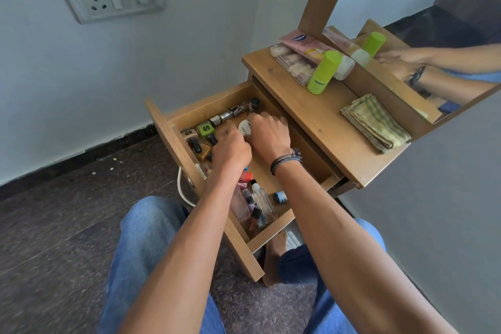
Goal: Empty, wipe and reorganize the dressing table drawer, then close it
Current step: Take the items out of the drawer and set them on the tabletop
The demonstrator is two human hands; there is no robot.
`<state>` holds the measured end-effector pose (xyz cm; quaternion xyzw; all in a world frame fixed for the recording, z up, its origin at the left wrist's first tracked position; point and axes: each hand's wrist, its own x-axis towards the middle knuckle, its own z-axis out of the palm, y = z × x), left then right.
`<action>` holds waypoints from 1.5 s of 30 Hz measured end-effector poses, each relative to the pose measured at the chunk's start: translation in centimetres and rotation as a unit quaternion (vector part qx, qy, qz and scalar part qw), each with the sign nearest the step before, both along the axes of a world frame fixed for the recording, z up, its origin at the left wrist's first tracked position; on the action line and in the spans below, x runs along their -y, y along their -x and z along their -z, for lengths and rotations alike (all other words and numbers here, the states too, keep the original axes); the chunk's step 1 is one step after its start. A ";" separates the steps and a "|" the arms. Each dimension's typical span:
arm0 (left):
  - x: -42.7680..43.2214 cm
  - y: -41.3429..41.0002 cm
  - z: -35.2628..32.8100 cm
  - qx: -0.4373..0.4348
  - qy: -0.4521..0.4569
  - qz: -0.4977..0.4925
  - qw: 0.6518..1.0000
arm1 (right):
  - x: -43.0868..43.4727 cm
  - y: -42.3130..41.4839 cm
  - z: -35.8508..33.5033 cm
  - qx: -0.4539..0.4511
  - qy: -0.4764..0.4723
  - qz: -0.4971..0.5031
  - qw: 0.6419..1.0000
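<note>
The wooden drawer (206, 104) of the dressing table stands pulled out, with small bottles in it. A green square bottle (205, 129) and a row of silver and dark bottles (230, 114) lie along its far side. Glass perfume bottles (253, 206) and a small blue-capped bottle (279, 196) lie at the near end. Both hands are inside the drawer. My right hand (268, 135) curls round a white round jar (244, 127). My left hand (230, 150) is knuckles-up right beside the jar, fingers curled down; what they touch is hidden.
On the tabletop (320, 127) stand a lime-green tube (324, 72), a pink tube (306, 45), a clear case (291, 64) and a folded checked cloth (375, 122). A mirror (433, 22) rises behind. A wall socket (111, 0) is at the upper left, and a white cable (180, 187) hangs below the drawer.
</note>
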<state>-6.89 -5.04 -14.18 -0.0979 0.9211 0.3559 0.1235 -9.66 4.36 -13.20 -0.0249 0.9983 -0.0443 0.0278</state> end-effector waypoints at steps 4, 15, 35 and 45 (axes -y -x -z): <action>0.1 0.0 0.0 -0.010 0.002 -0.021 1.000 | 0.1 0.9 -0.1 0.030 0.021 -0.001 0.999; 0.4 -0.1 -0.2 -0.013 -0.006 -0.034 0.999 | -1.2 0.2 0.7 -0.006 0.062 0.003 0.998; 0.4 -0.5 -1.0 -0.091 -0.053 -0.070 0.992 | -8.2 -5.8 -6.7 -0.239 0.241 0.172 0.925; 0.2 0.0 -0.5 -0.083 -0.054 -0.042 0.994 | -12.8 -2.6 -6.4 -0.220 0.109 0.207 0.947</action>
